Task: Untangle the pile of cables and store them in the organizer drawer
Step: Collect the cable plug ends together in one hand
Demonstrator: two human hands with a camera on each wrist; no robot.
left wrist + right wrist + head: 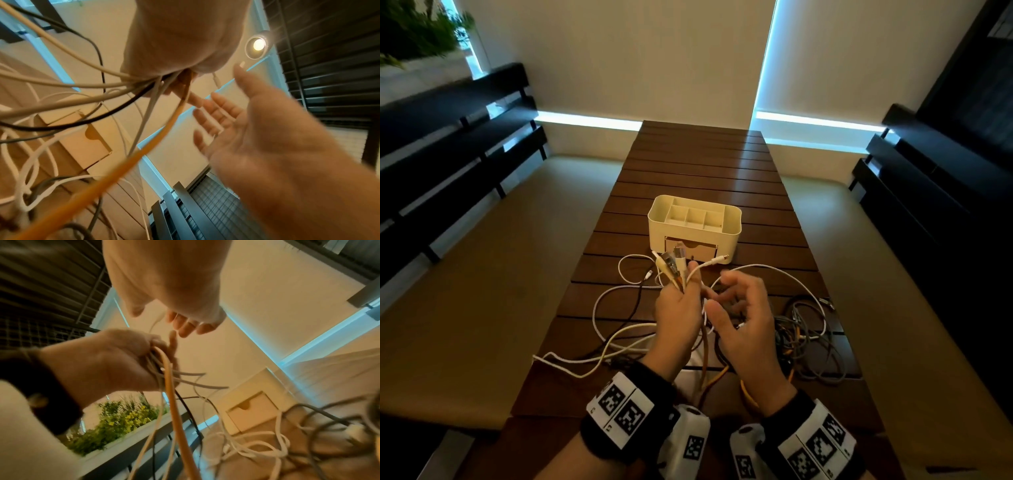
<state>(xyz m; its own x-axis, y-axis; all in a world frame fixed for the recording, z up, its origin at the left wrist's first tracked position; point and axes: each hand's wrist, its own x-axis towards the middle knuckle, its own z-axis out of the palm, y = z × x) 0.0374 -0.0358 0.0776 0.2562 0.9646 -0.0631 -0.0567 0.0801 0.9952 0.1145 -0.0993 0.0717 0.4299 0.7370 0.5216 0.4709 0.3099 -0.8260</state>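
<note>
Sprawling across the near end of the wooden counter [722, 171], the pile of cables [804, 339] is lying in loose loops on the person's side of the organizer [694, 226], with grey and orange strands heaped off to the organizer's near right and white and black loops spreading off to its near left. Several cable ends are being gathered into a bundle [674, 267], their connectors fanning upward just in front of the organizer's drawer [690, 248], which is sitting closed in the lower face of the cream box, its finger notch showing. The left hand [677, 315] is gripping this bundle, fingers curled round white, black and orange strands that are trailing down from the fist toward the counter; the thick orange cable [144, 155] is running out of the underside of that fist. The right hand [744, 318] is hovering just beside the left, its grip released, fingers loosely spread and bent, with a thin white strand passing between thumb and fingers, though whether it is touching that strand cannot be told through the blur. Beyond the organizer, the counter's slats are stretching toward pale window blinds [654, 58], and dark benches [448, 144] are flanking both sides.
</note>
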